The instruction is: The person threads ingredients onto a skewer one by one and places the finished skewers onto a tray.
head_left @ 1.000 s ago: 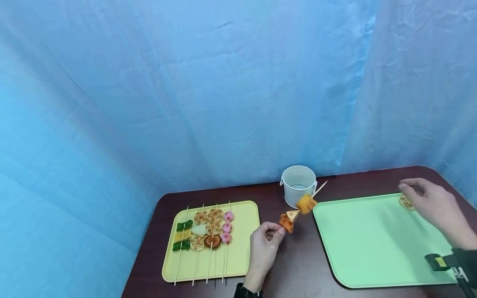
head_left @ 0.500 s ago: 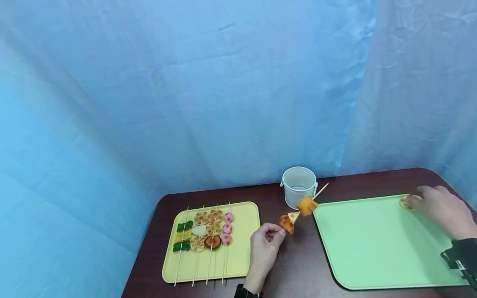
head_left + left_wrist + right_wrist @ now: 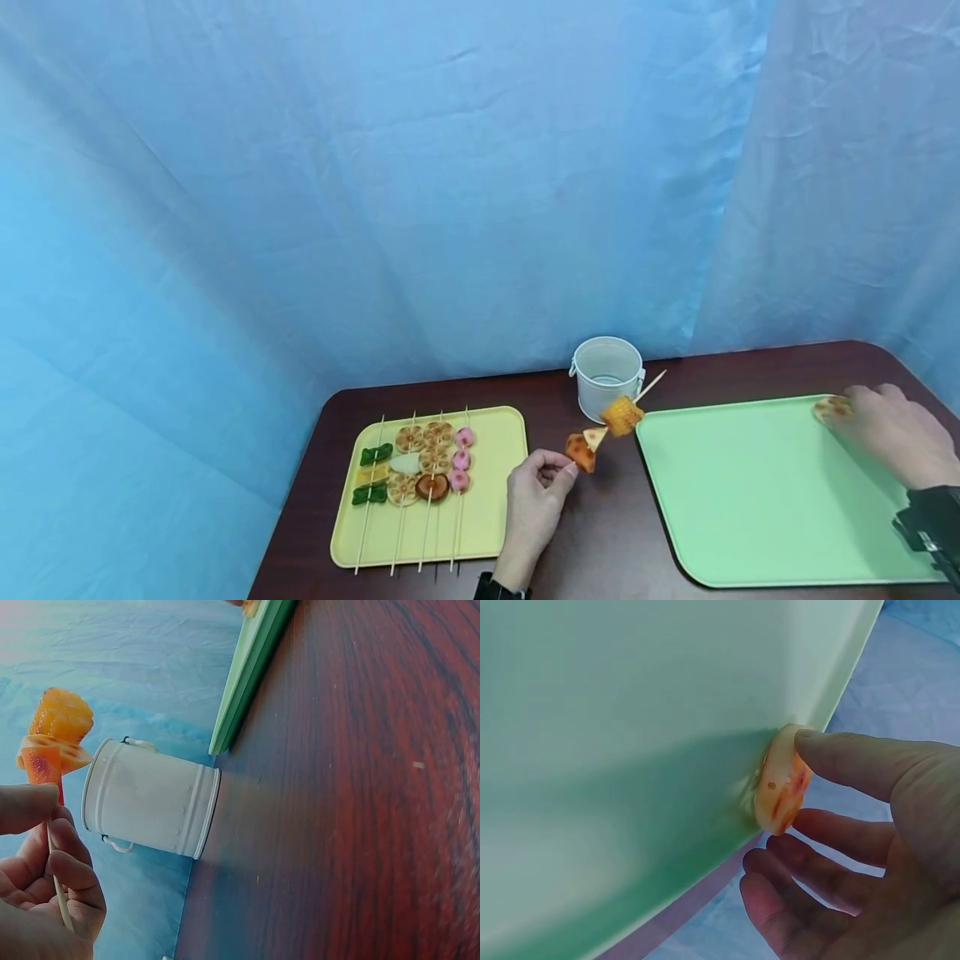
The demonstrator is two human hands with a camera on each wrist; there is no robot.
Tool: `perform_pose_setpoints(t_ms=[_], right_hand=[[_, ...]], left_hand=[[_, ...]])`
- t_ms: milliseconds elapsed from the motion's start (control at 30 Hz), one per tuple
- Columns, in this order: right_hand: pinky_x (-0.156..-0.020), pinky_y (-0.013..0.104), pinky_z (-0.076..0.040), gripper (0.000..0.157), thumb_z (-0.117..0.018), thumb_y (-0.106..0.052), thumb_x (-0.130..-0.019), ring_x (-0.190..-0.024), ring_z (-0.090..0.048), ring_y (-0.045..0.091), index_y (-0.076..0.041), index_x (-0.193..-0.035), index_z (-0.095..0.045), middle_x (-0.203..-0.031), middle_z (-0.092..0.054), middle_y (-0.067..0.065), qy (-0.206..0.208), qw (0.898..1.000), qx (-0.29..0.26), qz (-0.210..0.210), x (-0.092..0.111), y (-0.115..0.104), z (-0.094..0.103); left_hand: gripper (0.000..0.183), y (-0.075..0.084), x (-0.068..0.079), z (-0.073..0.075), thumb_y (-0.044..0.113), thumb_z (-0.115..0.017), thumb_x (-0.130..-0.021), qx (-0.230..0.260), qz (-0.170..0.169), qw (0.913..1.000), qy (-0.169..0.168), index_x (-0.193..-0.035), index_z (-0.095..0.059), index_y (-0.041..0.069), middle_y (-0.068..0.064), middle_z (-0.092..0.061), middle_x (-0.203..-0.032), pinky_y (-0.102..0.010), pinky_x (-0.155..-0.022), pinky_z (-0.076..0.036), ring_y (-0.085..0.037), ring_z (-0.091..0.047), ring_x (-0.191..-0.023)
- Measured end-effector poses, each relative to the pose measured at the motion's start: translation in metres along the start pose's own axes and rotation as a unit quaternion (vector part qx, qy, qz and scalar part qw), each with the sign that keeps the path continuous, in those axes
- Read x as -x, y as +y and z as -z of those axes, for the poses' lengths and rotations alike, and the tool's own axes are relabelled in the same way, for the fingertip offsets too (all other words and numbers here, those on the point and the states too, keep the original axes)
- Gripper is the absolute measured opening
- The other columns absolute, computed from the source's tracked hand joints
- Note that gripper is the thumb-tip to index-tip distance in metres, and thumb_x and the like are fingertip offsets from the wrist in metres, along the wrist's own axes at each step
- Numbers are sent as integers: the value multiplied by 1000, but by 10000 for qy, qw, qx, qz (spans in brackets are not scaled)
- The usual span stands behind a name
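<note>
My left hand [image 3: 537, 500] pinches a wooden skewer [image 3: 61, 904] near its food. Threaded on it are an orange piece with dark spots [image 3: 581, 452], a pale triangular piece [image 3: 595, 438] and a chunk of corn [image 3: 622, 416]; the pointed tip sticks out beyond the corn. At the far right corner of the green tray [image 3: 772, 500], my right hand [image 3: 896, 433] holds a toy lotus root slice [image 3: 782, 784] between thumb and index finger. A small hole shows in the slice's rim in the right wrist view. The other fingers are bent loosely below it.
A yellow tray [image 3: 491, 533] at the left bears several loaded skewers, with green, yellow, brown and pink pieces [image 3: 461, 459]. The white bucket [image 3: 608, 379] stands at the table's back edge, between the trays. Blue cloth [image 3: 480, 183] hangs behind the dark wooden table [image 3: 592, 542].
My right hand has come down onto the lotus root slice and taken hold of it; the slice now looks tilted. My left hand and its skewer have stayed nearly still.
</note>
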State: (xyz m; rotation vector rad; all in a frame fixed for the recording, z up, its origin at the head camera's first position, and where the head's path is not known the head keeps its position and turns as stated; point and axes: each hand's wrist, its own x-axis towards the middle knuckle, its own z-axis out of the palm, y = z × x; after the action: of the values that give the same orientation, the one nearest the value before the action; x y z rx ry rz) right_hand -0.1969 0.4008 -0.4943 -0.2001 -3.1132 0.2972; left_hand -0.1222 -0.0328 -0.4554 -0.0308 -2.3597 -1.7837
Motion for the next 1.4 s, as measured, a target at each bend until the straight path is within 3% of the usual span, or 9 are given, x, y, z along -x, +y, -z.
perform_pose_setpoints(t_ms=[167,467,767,833,933,1033,1067,1200,1400], right_hand=[[-57,48,-36,49,-69,-19,-83,-70,-39,41,20,-96,-41,-84,-40,33,154,9999,-12,37,2,0,-2],[-50,41,-34,50,-75,-21,-78,-56,-38,28,9,-87,-35,-67,-38,15,146,9991,-384,-76,2,2,-1],[-57,46,-39,48,-68,-20,-85,-65,-48,35,20,-105,-51,-84,-53,28,-316,9958,-821,-239,-1,8,-3],[-55,44,-36,42,-65,-20,-88,-62,-46,31,18,-102,-52,-81,-53,25,-345,9950,-885,-309,-1,7,-2],[-48,38,-29,31,-58,-19,-92,-55,-35,21,8,-82,-48,-65,-42,11,-220,9933,-1077,-361,2,2,0],[-47,34,-27,31,-57,-20,-92,-54,-35,19,7,-81,-48,-63,-41,9,-15,9908,-1313,-340,8,-5,5],[-46,32,-28,31,-58,-21,-92,-53,-37,20,7,-82,-48,-63,-43,10,71,9898,-1385,-329,10,-9,7],[-46,33,-39,48,-61,-24,-92,-61,-54,28,18,-111,-49,-88,-58,29,430,9853,-1609,-369,20,-27,18],[-52,40,-42,55,-58,-33,-95,-75,-59,41,15,-120,-48,-100,-59,34,815,9766,-1959,-356,34,-57,25]], left_hand=[[4,0,1,0,3,-71,-80,0,82,10000,-2,-80,-68,1,-7,-62,-67,-16,-51,-39,-10,-52,-59],[3,0,1,-1,2,-71,-80,18,11,10000,16,-79,-68,1,-7,-61,-67,-16,-51,-39,-10,-51,-58],[4,0,1,-1,3,-71,-80,-18,-1,10000,1,-79,-68,1,-7,-61,-67,-16,-52,-39,-10,-52,-58],[4,1,1,-1,3,-71,-80,-25,8,10000,-26,-80,-68,0,-8,-62,-67,-16,-52,-39,-11,-52,-58],[4,2,1,-2,3,-71,-80,-55,44,9999,-86,-80,-68,0,-7,-62,-67,-17,-52,-40,-11,-52,-59],[4,3,2,-4,4,-71,-81,-88,95,9998,-122,-80,-68,1,-6,-61,-67,-17,-53,-40,-11,-52,-60],[4,4,3,-4,4,-71,-80,-94,105,9998,-116,-80,-68,1,-6,-61,-67,-17,-53,-40,-11,-53,-60],[4,4,4,-5,3,-71,-79,-119,36,9999,-55,-79,-68,1,-6,-61,-67,-17,-53,-40,-11,-53,-60],[4,4,4,-7,3,-71,-79,-102,-48,9999,-54,-78,-68,1,-5,-61,-66,-17,-52,-40,-10,-51,-59]])
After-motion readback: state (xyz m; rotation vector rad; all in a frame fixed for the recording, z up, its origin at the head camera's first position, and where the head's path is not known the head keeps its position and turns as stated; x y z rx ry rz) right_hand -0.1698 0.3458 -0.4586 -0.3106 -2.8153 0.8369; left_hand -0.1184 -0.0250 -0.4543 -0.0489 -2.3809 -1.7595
